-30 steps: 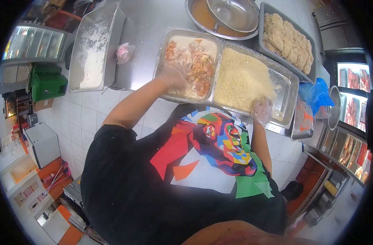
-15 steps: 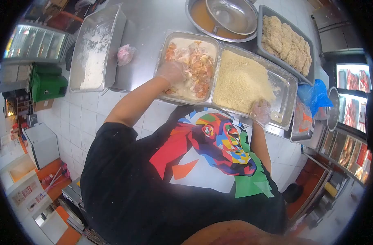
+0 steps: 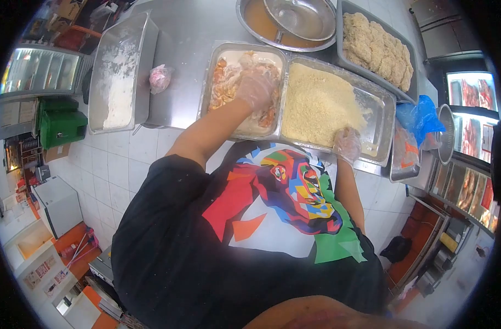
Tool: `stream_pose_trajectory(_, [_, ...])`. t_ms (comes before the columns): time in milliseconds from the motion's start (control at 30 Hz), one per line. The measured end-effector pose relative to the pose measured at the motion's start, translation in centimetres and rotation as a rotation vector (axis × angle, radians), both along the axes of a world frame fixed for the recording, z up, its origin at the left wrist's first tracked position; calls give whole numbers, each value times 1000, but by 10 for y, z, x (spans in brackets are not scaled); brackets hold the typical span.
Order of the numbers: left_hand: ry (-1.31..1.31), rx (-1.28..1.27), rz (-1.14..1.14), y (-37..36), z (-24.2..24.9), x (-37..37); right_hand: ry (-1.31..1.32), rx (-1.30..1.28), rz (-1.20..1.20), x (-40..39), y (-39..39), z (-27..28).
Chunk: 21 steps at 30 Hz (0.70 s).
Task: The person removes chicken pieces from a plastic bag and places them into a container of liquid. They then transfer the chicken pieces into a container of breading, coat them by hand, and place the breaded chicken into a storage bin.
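Note:
My left hand (image 3: 256, 90), in a clear plastic glove, is down in a metal tray (image 3: 205, 93) of raw meat pieces (image 3: 222, 88) in pale, milky liquid. Its fingertips are sunk among the pieces, so their grip is hidden. To the right stands a second metal tray (image 3: 383, 123) heaped with yellowish breadcrumbs (image 3: 319, 101). My right hand (image 3: 347, 143), also gloved, rests at the near edge of the heap. Its fingers are loosely bent and slightly apart, touching the crumbs, with nothing visible in them.
A deep pan of white flour (image 3: 121, 98) stands at the left, beside a knotted plastic bag (image 3: 160, 78). Behind are a bowl of brownish liquid (image 3: 256, 22) holding a metal strainer (image 3: 310, 19), and a grey tub (image 3: 341, 49) of crumbed pieces (image 3: 376, 49). A blue bag (image 3: 423, 120) lies right.
My left hand has moved right and slightly up, across the meat tray. My right hand stays at the crumbs' edge. The view has shifted slightly.

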State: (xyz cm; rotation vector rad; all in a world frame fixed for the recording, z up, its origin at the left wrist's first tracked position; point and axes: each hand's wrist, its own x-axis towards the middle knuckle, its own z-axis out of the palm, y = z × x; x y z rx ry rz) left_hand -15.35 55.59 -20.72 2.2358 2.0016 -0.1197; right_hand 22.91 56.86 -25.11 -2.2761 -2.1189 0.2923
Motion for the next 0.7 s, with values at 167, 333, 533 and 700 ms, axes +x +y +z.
stream_pose_trajectory(167, [-19, 12, -133, -1, -9, -15, -44, -25, -20, 1, 1, -5])
stream_pose_trajectory(333, [53, -48, -404, -44, 2, -15, -52, -33, -56, -6, -3, 8])
stream_pose_trajectory(533, [-418, -237, -172, -54, 36, -24, 8, 33, -37, -4, -4, 5])
stream_pose_trajectory(700, [-963, -130, 194, -72, 46, -48, -43, 1, -41, -10, -2, 14])
